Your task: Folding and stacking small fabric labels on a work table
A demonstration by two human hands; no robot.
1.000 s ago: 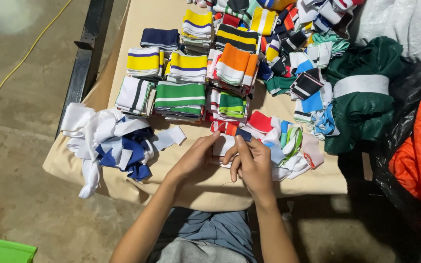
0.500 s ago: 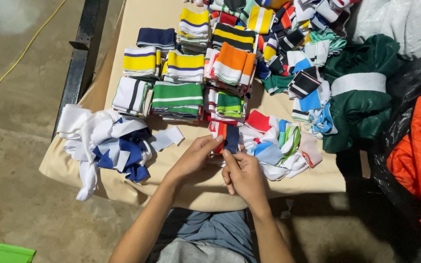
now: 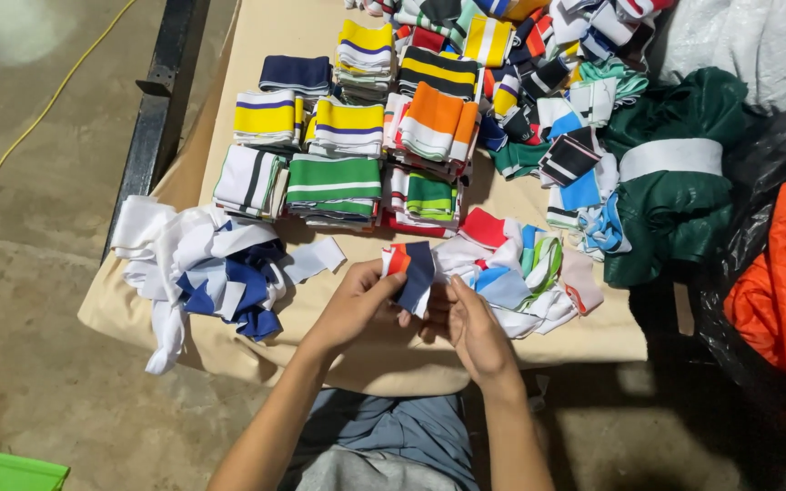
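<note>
The counter [image 3: 229,336] is covered in beige cloth and stands on a bare, stained concrete floor [image 3: 38,300]. A black metal beam [image 3: 152,118] runs along the counter's edge, up and left of the fingers. A yellow cable [image 3: 29,127] crosses the floor beyond it. A green bin corner [image 3: 6,471] sits low left. Light is dim and even.

A worktop [image 3: 229,145] covered in beige cloth carries neat stacks of folded striped knit bands [image 3: 334,186] in yellow, green, orange and navy across its middle. A loose heap of white and blue fabric scraps [image 3: 206,273] lies at its near left corner, and a jumble of mixed-colour pieces [image 3: 520,273] sits near its front right. A bundle of dark green fabric [image 3: 675,191] with a white band rests at the right edge.
</note>
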